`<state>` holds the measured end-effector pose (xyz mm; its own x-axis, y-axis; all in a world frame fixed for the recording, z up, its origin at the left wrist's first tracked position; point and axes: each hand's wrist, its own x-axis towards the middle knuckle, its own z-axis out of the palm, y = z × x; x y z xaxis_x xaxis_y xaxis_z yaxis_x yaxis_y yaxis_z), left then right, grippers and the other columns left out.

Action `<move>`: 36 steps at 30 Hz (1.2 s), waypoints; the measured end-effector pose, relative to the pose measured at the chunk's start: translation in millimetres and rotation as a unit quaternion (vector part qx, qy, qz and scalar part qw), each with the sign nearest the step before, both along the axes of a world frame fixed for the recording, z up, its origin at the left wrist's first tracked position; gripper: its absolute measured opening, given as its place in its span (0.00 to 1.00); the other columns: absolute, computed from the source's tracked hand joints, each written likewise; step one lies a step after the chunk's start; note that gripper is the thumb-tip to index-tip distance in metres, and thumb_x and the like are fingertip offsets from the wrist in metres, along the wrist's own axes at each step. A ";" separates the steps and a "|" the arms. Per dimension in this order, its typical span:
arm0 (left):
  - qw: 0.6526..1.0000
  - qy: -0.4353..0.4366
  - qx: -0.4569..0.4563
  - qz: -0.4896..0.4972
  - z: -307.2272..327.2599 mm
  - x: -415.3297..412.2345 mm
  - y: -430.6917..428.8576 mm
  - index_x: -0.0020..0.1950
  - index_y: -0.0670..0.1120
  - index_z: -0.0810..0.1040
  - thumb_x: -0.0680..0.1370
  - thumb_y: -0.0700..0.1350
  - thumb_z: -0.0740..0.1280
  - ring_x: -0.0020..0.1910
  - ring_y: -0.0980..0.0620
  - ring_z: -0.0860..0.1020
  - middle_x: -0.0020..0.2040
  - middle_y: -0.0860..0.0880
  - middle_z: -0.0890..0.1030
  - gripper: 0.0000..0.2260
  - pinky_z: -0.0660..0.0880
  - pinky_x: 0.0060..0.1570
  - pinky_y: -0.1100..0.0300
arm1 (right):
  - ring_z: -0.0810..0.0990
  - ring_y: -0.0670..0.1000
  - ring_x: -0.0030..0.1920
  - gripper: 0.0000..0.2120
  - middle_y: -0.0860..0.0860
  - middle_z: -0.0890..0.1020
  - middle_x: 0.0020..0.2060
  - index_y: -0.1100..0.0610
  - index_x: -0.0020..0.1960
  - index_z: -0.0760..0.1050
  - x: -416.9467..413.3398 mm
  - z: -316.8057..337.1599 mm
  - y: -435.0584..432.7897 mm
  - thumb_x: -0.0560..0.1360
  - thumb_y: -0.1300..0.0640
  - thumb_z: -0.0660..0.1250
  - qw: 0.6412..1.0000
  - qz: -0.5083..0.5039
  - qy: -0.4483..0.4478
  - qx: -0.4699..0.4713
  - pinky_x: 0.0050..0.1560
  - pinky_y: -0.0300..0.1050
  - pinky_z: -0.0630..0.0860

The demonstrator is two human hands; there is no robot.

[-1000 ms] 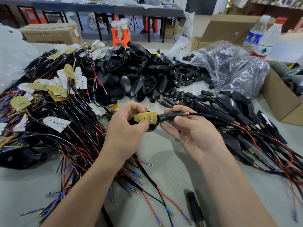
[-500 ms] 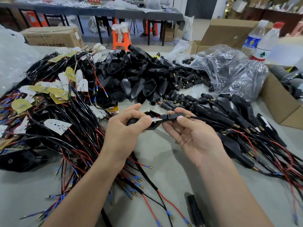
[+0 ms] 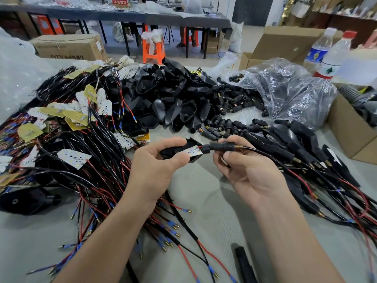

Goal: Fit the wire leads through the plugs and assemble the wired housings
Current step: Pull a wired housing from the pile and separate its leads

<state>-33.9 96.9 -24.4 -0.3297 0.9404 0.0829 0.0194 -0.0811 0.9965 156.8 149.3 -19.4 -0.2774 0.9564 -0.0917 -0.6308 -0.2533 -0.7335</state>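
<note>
Gripping a black housing point(image 3: 179, 151) above the table point(image 3: 204, 193), the left hand point(image 3: 155, 170) curls round it, LED board point(image 3: 194, 151) inside; the right hand point(image 3: 251, 170) pinches the black plug point(image 3: 221, 147) just beside the housing's end.

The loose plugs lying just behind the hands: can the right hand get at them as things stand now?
Probably not at once. The right hand pinches a plug, so it is busy. The loose plugs lie close beyond it with nothing between; it would need to let go first.
</note>
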 end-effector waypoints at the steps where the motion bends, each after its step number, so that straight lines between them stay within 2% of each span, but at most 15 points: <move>1: 1.000 0.000 -0.002 -0.005 -0.1 0.1 0.3 0.49 0.58 0.88 0.73 0.39 0.78 0.53 0.53 0.85 0.52 0.56 0.87 0.14 0.80 0.60 0.53 | 0.86 0.57 0.44 0.23 0.58 0.85 0.42 0.57 0.37 0.85 1.1 -0.5 0.4 0.66 0.82 0.61 1.000 0.004 -0.007 0.006 0.50 0.51 0.84; 4: 1.000 0.022 0.003 -0.020 -0.1 1.8 0.6 0.46 0.58 0.89 0.71 0.38 0.80 0.60 0.56 0.82 0.58 0.60 0.85 0.13 0.78 0.65 0.51 | 0.86 0.56 0.45 0.28 0.58 0.85 0.42 0.58 0.34 0.83 1.9 -0.1 -0.9 0.68 0.85 0.55 0.999 0.019 -0.034 0.031 0.49 0.51 0.83; 7: 0.998 0.056 0.001 -0.018 -2.6 2.2 2.3 0.47 0.58 0.89 0.69 0.38 0.81 0.61 0.58 0.81 0.59 0.60 0.84 0.15 0.76 0.67 0.49 | 0.87 0.55 0.45 0.28 0.59 0.85 0.41 0.58 0.33 0.83 1.3 -0.2 -2.6 0.68 0.86 0.54 0.998 0.026 -0.041 0.036 0.49 0.52 0.83; 13: 0.990 0.139 -0.002 -0.018 -3.1 3.1 0.9 0.48 0.60 0.88 0.69 0.43 0.82 0.56 0.67 0.80 0.57 0.66 0.82 0.14 0.77 0.62 0.57 | 0.86 0.57 0.45 0.27 0.60 0.84 0.43 0.58 0.35 0.83 4.4 -1.3 2.0 0.69 0.84 0.56 0.998 0.008 -0.062 -0.001 0.49 0.52 0.85; 15: 0.990 0.142 -0.008 -0.014 -2.4 2.6 1.4 0.47 0.59 0.88 0.67 0.41 0.82 0.57 0.66 0.80 0.57 0.66 0.82 0.15 0.77 0.62 0.57 | 0.86 0.57 0.44 0.27 0.60 0.85 0.42 0.58 0.34 0.84 3.5 -2.0 2.3 0.68 0.84 0.56 0.997 0.004 -0.071 -0.011 0.45 0.50 0.84; 17: 0.988 0.152 0.006 -0.003 0.1 2.8 0.1 0.45 0.60 0.88 0.66 0.38 0.82 0.56 0.67 0.80 0.57 0.67 0.82 0.17 0.77 0.60 0.61 | 0.86 0.57 0.42 0.27 0.60 0.85 0.41 0.58 0.33 0.84 1.8 -3.3 2.5 0.68 0.85 0.56 0.997 -0.002 -0.079 -0.023 0.43 0.47 0.84; 20: 0.956 0.285 0.068 0.026 3.5 4.0 -6.0 0.50 0.61 0.86 0.66 0.40 0.82 0.64 0.66 0.74 0.60 0.69 0.80 0.20 0.67 0.63 0.74 | 0.87 0.56 0.39 0.28 0.59 0.86 0.38 0.59 0.31 0.84 -0.2 -4.8 3.4 0.67 0.85 0.54 0.996 -0.015 -0.074 -0.038 0.41 0.47 0.84; 21: 0.940 0.327 0.090 0.033 3.9 3.7 -7.8 0.53 0.58 0.87 0.67 0.40 0.83 0.67 0.64 0.73 0.62 0.67 0.80 0.19 0.64 0.65 0.75 | 0.87 0.56 0.38 0.28 0.60 0.85 0.38 0.60 0.31 0.84 -0.7 -5.1 3.7 0.67 0.86 0.54 0.997 -0.018 -0.068 -0.044 0.40 0.47 0.84; 23: 0.923 0.365 0.115 0.041 3.3 1.5 -10.4 0.55 0.53 0.88 0.68 0.41 0.83 0.67 0.62 0.75 0.64 0.64 0.80 0.18 0.65 0.67 0.72 | 0.87 0.56 0.38 0.27 0.60 0.85 0.38 0.61 0.32 0.83 -1.4 -6.0 4.1 0.67 0.86 0.53 0.997 -0.020 -0.053 -0.058 0.39 0.48 0.84; 25: 0.919 0.375 0.118 0.042 2.9 1.1 -13.0 0.56 0.52 0.88 0.68 0.42 0.82 0.64 0.64 0.77 0.64 0.63 0.81 0.18 0.69 0.67 0.70 | 0.87 0.56 0.38 0.25 0.61 0.85 0.38 0.63 0.36 0.82 -1.9 -6.5 4.0 0.67 0.85 0.52 0.996 -0.023 -0.049 -0.067 0.38 0.48 0.84; 29: 0.930 0.359 0.076 0.031 1.3 4.3 -13.9 0.57 0.54 0.87 0.68 0.46 0.83 0.61 0.75 0.74 0.63 0.66 0.81 0.18 0.65 0.61 0.80 | 0.88 0.57 0.45 0.24 0.60 0.86 0.43 0.59 0.43 0.77 -0.1 -4.2 0.5 0.70 0.83 0.51 0.998 0.005 -0.044 -0.050 0.43 0.52 0.85; 31: 0.949 0.313 0.031 0.021 1.5 4.3 -12.0 0.53 0.58 0.87 0.66 0.47 0.83 0.58 0.75 0.75 0.58 0.72 0.81 0.17 0.70 0.59 0.76 | 0.87 0.59 0.49 0.24 0.60 0.85 0.46 0.58 0.44 0.75 2.3 -1.4 -2.5 0.71 0.82 0.51 0.998 0.037 -0.031 -0.039 0.44 0.55 0.84; 33: 0.964 0.264 -0.012 0.014 3.3 2.9 -9.8 0.48 0.61 0.87 0.64 0.48 0.84 0.55 0.75 0.78 0.55 0.73 0.81 0.16 0.73 0.57 0.71 | 0.87 0.59 0.49 0.20 0.60 0.86 0.47 0.57 0.45 0.74 3.2 2.1 -5.3 0.74 0.80 0.55 0.997 0.066 -0.027 -0.025 0.44 0.54 0.84; 36: 0.972 0.232 -0.023 0.017 2.9 1.7 -7.4 0.46 0.62 0.87 0.63 0.46 0.85 0.54 0.74 0.78 0.56 0.69 0.83 0.17 0.73 0.53 0.76 | 0.87 0.58 0.49 0.15 0.59 0.86 0.48 0.58 0.46 0.73 0.6 5.5 -8.7 0.76 0.77 0.60 0.995 0.092 -0.046 -0.002 0.45 0.52 0.84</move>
